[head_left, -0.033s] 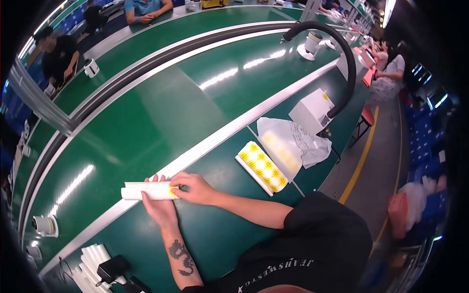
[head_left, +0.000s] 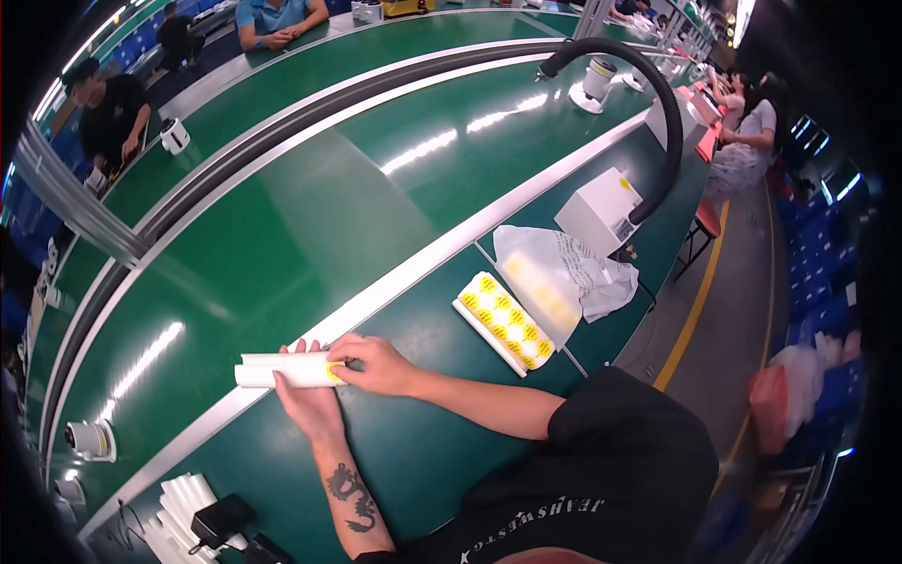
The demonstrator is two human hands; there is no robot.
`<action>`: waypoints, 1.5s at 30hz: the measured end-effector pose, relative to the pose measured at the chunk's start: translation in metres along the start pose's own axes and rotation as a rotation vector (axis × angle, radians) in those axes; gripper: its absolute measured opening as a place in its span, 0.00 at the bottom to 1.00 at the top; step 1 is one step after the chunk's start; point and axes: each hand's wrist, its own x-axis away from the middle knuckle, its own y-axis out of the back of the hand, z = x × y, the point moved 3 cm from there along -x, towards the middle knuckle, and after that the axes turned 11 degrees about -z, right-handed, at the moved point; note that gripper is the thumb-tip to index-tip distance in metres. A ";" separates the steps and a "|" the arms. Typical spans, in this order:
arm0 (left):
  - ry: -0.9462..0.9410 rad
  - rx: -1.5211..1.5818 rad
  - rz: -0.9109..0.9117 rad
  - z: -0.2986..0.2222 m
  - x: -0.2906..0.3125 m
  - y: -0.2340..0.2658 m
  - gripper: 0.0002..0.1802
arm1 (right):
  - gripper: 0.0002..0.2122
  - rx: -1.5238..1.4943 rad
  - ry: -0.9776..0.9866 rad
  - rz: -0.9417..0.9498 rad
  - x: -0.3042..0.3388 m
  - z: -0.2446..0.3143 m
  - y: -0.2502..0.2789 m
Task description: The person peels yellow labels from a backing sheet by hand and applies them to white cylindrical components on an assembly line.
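My left hand (head_left: 315, 406) is turned palm up under a white rolled sheet (head_left: 282, 370), thumb on the near side and fingers beyond it. A yellow round sticker (head_left: 334, 370) shows at the roll's right end. My right hand (head_left: 376, 365) pinches there with thumb and fingertips, touching the sticker; whether the sticker is lifting cannot be seen. Right of my hands, a stack of white sheets with several yellow round stickers (head_left: 505, 324) lies on the green bench (head_left: 404, 461). Beside that stack is a translucent plastic bag (head_left: 573, 282), yellow spots showing through.
A white box (head_left: 601, 211) stands behind the bag, under a black flexible hose (head_left: 669, 122). White tubes (head_left: 178, 512) and a black power adapter (head_left: 224, 519) lie near left. White devices (head_left: 91, 439) stand on the green conveyor (head_left: 235, 282) beyond the metal edge. Other people sit farther off.
The view has shifted very slightly. Both hands keep the same hold on the roll.
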 end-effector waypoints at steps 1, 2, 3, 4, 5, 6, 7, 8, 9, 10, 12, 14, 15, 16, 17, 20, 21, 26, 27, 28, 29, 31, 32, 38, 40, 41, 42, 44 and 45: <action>0.006 -0.005 0.018 0.004 0.002 -0.003 0.31 | 0.07 0.018 0.001 0.023 0.002 0.001 0.002; 0.006 -0.009 0.008 0.006 0.003 -0.002 0.31 | 0.08 -0.001 0.028 -0.008 0.003 -0.001 0.004; 0.003 -0.012 -0.006 0.008 0.003 -0.002 0.30 | 0.08 -0.003 0.034 -0.015 0.003 -0.003 0.005; 0.020 0.006 -0.008 0.008 0.002 0.000 0.30 | 0.08 0.008 0.025 -0.005 0.004 -0.003 0.005; 0.016 0.003 -0.006 0.008 0.002 0.001 0.30 | 0.08 0.019 0.016 0.009 0.005 -0.004 0.005; 0.014 0.008 0.000 0.008 0.002 0.002 0.30 | 0.08 0.014 0.019 0.010 0.005 -0.005 0.004; 0.006 0.012 0.000 0.005 0.003 0.006 0.30 | 0.07 0.001 0.024 -0.001 0.005 -0.004 0.000; -0.008 0.010 -0.008 0.002 0.003 0.008 0.30 | 0.07 -0.013 0.028 -0.010 0.006 -0.004 -0.004; -0.003 0.008 -0.001 0.001 0.002 0.009 0.30 | 0.07 -0.025 0.031 0.003 0.006 -0.004 -0.006; -0.004 0.008 0.001 0.000 0.001 0.010 0.30 | 0.07 -0.010 0.044 0.005 0.005 -0.002 -0.006; -0.008 0.010 -0.008 -0.001 0.000 0.012 0.30 | 0.06 -0.003 0.032 -0.002 0.005 -0.005 -0.008; 0.001 0.025 -0.015 0.002 -0.001 0.010 0.30 | 0.07 -0.005 0.034 0.006 0.005 -0.005 -0.006; 0.010 0.021 -0.026 0.002 0.000 0.010 0.30 | 0.07 0.009 0.030 -0.010 0.005 -0.005 -0.005; 0.015 0.027 -0.018 0.003 -0.001 0.009 0.30 | 0.07 -0.008 0.036 0.015 0.004 -0.004 -0.004; 0.020 0.031 -0.010 0.004 -0.001 0.010 0.31 | 0.08 0.004 0.022 0.009 0.004 -0.002 -0.003; 0.036 0.066 -0.006 0.004 0.002 0.008 0.31 | 0.08 0.001 0.011 0.010 0.005 -0.005 -0.004; 0.023 0.068 -0.017 0.002 0.002 0.009 0.31 | 0.08 -0.001 0.014 -0.003 0.005 -0.007 -0.005; 0.034 0.042 -0.008 0.001 0.004 0.006 0.32 | 0.08 0.002 0.041 0.000 0.004 -0.007 -0.004; 0.029 0.037 -0.012 0.000 0.004 0.006 0.32 | 0.08 0.004 0.029 0.003 0.004 -0.007 -0.005; 0.037 0.038 -0.006 0.002 0.003 0.005 0.32 | 0.08 0.011 0.018 -0.002 0.003 -0.008 -0.004; 0.039 0.061 -0.011 0.002 0.003 0.006 0.30 | 0.08 0.018 0.018 -0.010 0.003 -0.008 -0.004; 0.052 0.084 -0.007 0.003 0.002 0.006 0.29 | 0.08 0.012 0.015 -0.017 0.004 -0.008 -0.005; 0.043 0.081 -0.018 0.002 0.003 0.006 0.29 | 0.08 0.020 0.015 -0.027 0.004 -0.008 -0.005; 0.011 0.039 -0.051 0.002 0.004 0.003 0.32 | 0.09 0.024 0.019 -0.017 0.003 -0.007 -0.003; 0.005 0.034 -0.037 0.001 0.003 0.005 0.33 | 0.09 0.015 -0.024 0.009 0.005 -0.006 -0.004; 0.008 0.032 -0.033 0.001 0.003 0.005 0.33 | 0.09 0.016 -0.024 0.004 0.005 -0.006 -0.005; 0.008 0.028 -0.045 -0.001 0.004 0.006 0.33 | 0.09 0.022 -0.019 0.010 0.005 -0.005 -0.006; 0.020 0.026 -0.047 0.003 0.004 0.004 0.33 | 0.08 0.040 -0.014 0.004 0.004 -0.005 -0.002; 0.018 0.027 -0.038 0.004 0.003 0.004 0.33 | 0.08 0.046 -0.005 0.005 0.004 -0.005 -0.001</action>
